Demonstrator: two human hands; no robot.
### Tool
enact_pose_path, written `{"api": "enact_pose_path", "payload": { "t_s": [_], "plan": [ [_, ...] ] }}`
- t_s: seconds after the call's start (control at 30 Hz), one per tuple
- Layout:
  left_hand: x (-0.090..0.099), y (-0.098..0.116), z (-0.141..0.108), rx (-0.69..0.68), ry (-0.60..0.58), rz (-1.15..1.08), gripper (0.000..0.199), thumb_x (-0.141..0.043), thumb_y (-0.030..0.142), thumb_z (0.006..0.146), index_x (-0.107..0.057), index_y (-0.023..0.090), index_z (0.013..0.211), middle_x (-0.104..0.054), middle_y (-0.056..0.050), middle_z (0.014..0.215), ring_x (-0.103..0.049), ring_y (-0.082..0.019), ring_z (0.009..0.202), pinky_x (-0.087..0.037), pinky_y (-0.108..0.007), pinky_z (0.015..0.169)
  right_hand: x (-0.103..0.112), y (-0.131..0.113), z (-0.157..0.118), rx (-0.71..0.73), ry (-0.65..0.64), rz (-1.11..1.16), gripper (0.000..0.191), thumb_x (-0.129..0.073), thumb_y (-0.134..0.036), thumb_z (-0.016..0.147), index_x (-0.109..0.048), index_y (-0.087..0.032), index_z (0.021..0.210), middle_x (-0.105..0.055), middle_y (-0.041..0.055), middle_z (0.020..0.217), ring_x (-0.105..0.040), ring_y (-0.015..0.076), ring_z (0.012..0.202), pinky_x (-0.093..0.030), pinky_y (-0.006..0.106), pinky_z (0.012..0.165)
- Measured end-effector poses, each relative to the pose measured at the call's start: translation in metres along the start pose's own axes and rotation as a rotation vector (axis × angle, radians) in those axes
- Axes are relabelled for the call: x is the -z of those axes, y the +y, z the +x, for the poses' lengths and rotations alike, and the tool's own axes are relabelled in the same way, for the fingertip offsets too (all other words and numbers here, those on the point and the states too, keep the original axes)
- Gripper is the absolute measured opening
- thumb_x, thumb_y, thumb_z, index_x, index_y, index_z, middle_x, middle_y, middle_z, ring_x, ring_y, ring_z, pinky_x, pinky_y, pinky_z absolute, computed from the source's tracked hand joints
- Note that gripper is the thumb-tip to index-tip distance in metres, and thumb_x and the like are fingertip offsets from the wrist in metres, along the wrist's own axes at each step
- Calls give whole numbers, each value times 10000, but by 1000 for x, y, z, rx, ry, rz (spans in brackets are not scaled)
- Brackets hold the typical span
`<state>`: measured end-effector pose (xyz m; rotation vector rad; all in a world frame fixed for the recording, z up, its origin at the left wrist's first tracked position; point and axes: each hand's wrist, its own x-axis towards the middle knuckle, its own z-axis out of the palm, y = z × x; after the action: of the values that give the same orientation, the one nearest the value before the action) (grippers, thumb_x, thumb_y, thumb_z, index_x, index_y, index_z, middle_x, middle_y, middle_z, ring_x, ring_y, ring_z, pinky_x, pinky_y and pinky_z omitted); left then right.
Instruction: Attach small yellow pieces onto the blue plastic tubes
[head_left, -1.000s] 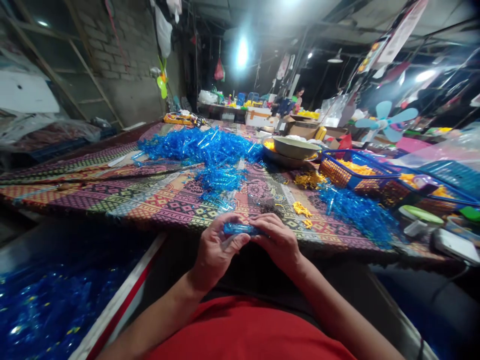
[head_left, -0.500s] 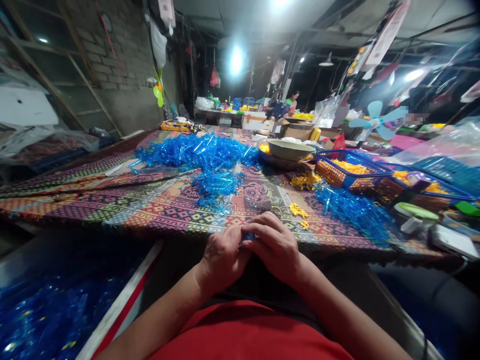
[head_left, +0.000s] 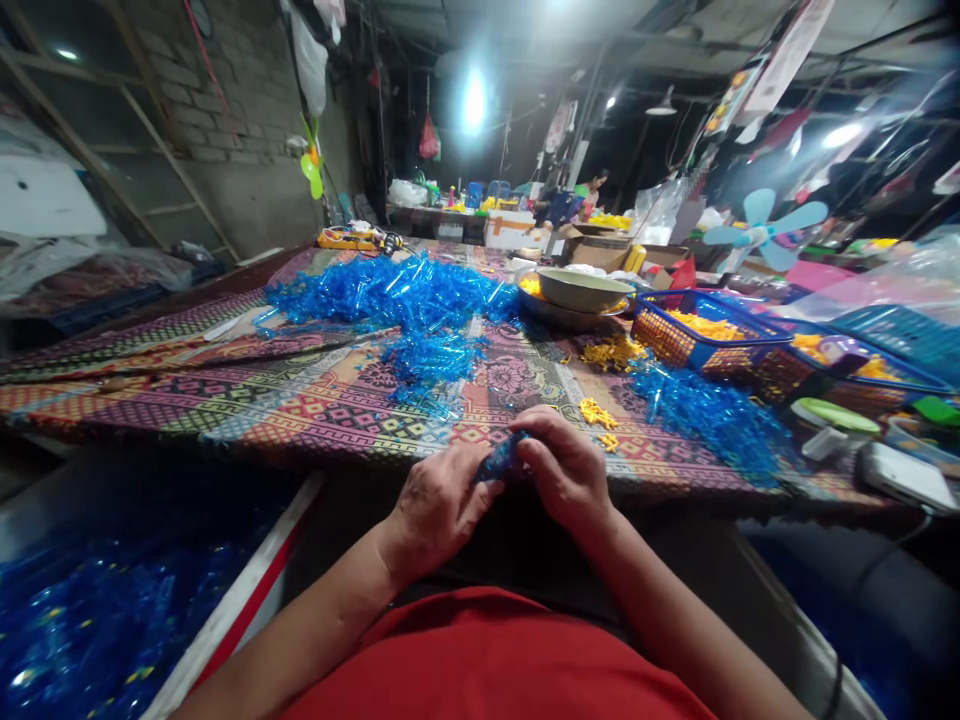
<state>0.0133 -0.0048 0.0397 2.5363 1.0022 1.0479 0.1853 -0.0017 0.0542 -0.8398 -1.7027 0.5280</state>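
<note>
A small translucent blue plastic piece [head_left: 502, 459] is held between both hands at the table's front edge. My left hand [head_left: 439, 505] is closed around its left end. The thumb and fingers of my right hand [head_left: 566, 470] pinch its right end. Just beyond the hands, a few small yellow pieces [head_left: 598, 412] lie on the patterned cloth [head_left: 315, 390]. Farther back spreads a big heap of shiny blue plastic pieces [head_left: 405, 295]. A second blue heap [head_left: 705, 420] lies to the right of my right hand.
At the right stand blue baskets [head_left: 675, 345] of yellow pieces, a bowl [head_left: 585, 290], a green-lidded tub [head_left: 836, 415] and a white device [head_left: 907, 478] with a cable. A light blue fan [head_left: 761, 235] is behind them. Blue pieces fill a bin [head_left: 247, 610] at lower left. A person sits far back.
My hands have moved slightly apart, so more of the blue piece shows between them. It now tilts up toward the right. The view has shifted a little.
</note>
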Motion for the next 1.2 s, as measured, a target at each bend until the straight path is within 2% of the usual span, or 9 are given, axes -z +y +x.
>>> {"api": "enact_pose_path", "payload": {
  "t_s": [0.13, 0.33, 0.5, 0.63, 0.77, 0.87, 1.0, 1.1, 1.2],
  "plan": [
    [-2, -2, -4, 21, -23, -45, 282, -422, 240, 883, -505, 128, 1128, -650, -107, 1006, -618, -206, 941, -495, -352, 829, 4, 6, -7, -174, -19, 162, 166, -542, -289, 853, -579, -206, 991, -551, 18, 812, -514, 87, 566, -446, 214, 497],
    [6, -9, -5, -39, -27, 125, 280, -445, 252, 872, -519, 132, 1114, -626, -122, 1050, -580, -234, 1012, -473, -373, 856, 12, 9, -10, -192, -72, 140, 170, -529, -289, 865, -547, -197, 1007, -580, 15, 759, -564, 113, 589, -476, 247, 547],
    [18, -13, -5, -99, -191, 309, 232, -384, 237, 888, -542, 131, 1021, -634, -97, 910, -600, -237, 845, -473, -391, 743, 23, -2, 6, 120, -398, -363, 160, -567, -290, 839, -606, -180, 949, -600, 61, 828, -566, 160, 744, -471, 282, 646],
    [20, -12, -3, -177, -196, 335, 242, -367, 224, 889, -530, 115, 1031, -626, -111, 930, -591, -232, 857, -462, -374, 748, 19, -7, 14, 284, -582, -619, 197, -514, -293, 872, -624, -168, 978, -619, 77, 791, -574, 164, 722, -454, 268, 631],
    [16, -18, -7, -176, -205, 346, 227, -364, 243, 890, -551, 125, 940, -620, -94, 825, -587, -213, 746, -460, -347, 667, 12, 7, 7, 263, -529, -522, 208, -540, -304, 856, -629, -159, 976, -639, 85, 806, -595, 160, 722, -467, 259, 628],
    [15, -24, -14, -125, -183, 287, 223, -373, 260, 894, -549, 131, 943, -620, -84, 811, -590, -205, 754, -462, -332, 675, 11, 13, 1, 62, -413, -273, 243, -590, -339, 820, -610, -173, 996, -654, 52, 798, -617, 142, 671, -485, 242, 584],
    [17, -25, -19, -73, -161, 166, 213, -396, 266, 892, -539, 138, 985, -629, -76, 846, -594, -191, 786, -470, -314, 699, 12, 8, -4, -190, -319, -15, 210, -573, -318, 830, -574, -180, 988, -597, -22, 607, -569, 100, 478, -446, 199, 449],
    [16, -18, -17, -41, -174, 181, 189, -412, 256, 882, -548, 149, 957, -632, -77, 861, -597, -193, 791, -476, -323, 710, 8, 3, -6, -138, -303, -70, 180, -589, -302, 818, -586, -186, 955, -591, -18, 603, -556, 100, 479, -434, 199, 446],
    [15, -7, -12, -64, -125, 201, 245, -407, 245, 884, -525, 140, 1071, -637, -101, 928, -606, -215, 871, -482, -359, 772, 3, -1, -8, -37, -300, -158, 183, -610, -311, 802, -604, -194, 943, -622, 6, 682, -568, 108, 527, -443, 210, 477]
  ]
}}
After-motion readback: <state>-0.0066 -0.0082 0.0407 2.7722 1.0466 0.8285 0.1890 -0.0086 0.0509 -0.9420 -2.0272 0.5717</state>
